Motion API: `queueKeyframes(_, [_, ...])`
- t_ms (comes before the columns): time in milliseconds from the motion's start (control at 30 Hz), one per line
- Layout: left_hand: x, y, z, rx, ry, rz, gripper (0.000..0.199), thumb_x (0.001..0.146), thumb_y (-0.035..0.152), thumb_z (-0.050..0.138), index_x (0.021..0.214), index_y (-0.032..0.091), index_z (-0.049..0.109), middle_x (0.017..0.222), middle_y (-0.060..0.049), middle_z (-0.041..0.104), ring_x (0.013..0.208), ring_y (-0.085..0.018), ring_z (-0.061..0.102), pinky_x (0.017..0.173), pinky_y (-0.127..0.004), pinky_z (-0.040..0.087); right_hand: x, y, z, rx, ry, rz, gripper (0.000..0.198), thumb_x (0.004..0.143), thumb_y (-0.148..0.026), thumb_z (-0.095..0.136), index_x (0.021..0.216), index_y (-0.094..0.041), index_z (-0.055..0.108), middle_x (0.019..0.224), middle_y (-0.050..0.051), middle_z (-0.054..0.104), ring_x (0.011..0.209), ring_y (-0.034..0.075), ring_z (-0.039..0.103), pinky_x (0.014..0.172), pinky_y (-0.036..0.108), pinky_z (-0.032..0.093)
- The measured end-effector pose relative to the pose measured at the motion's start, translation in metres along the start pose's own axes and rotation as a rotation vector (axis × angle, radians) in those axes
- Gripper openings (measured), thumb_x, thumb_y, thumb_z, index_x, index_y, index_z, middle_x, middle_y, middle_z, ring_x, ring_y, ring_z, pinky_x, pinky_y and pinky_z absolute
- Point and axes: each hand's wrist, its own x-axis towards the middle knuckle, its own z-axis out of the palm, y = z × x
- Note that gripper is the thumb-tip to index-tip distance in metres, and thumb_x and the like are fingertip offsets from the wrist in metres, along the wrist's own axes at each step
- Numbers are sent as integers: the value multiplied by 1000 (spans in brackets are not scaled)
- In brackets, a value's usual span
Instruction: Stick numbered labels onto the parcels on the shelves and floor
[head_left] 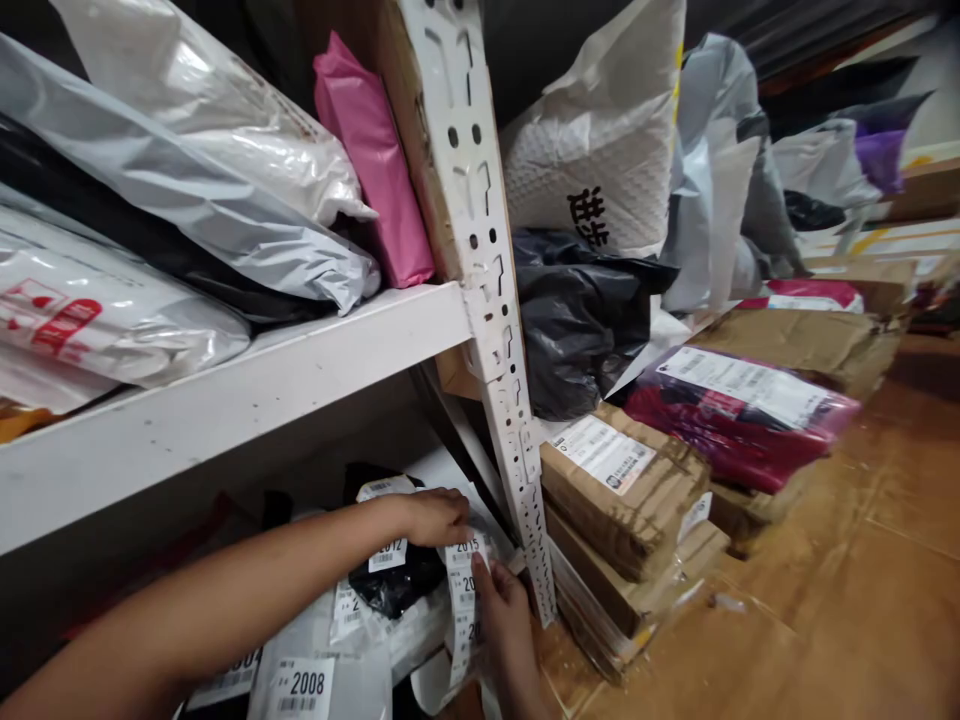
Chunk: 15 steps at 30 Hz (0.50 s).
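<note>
On the lower shelf, the strip of numbered labels hangs nearly upright between both hands. The left hand pinches its top end from above; the right hand, just beside, appears closed on its edge, though its fingertips are hidden. Black parcel lies just left.

Left hand lower centre, forearm stretched from lower left, fingers pinched. Right hand below it, fingers curled, thumb up.
</note>
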Motion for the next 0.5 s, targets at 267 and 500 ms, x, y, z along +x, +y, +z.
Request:
queueKeyframes(267, [0,10,10,90,-6,-14,37,92,32,34,113,10,56,121,-20,56,115,-29,52,102,-38,40,-11,-2,-5,43,-25,4,56,60,-70,64,62,-14,64,59,5,65,63,20,56,61,29,46])
queueKeyframes(500, [2,19,6,73,-54,-65,48,91,37,35,119,5,57,122,-25,57,122,-34,48,101,-46,42,-10,12,-46,-86,-263,98,51,44,-64,77,57,-15,69,52,3,62,53,18,52,52,29,40])
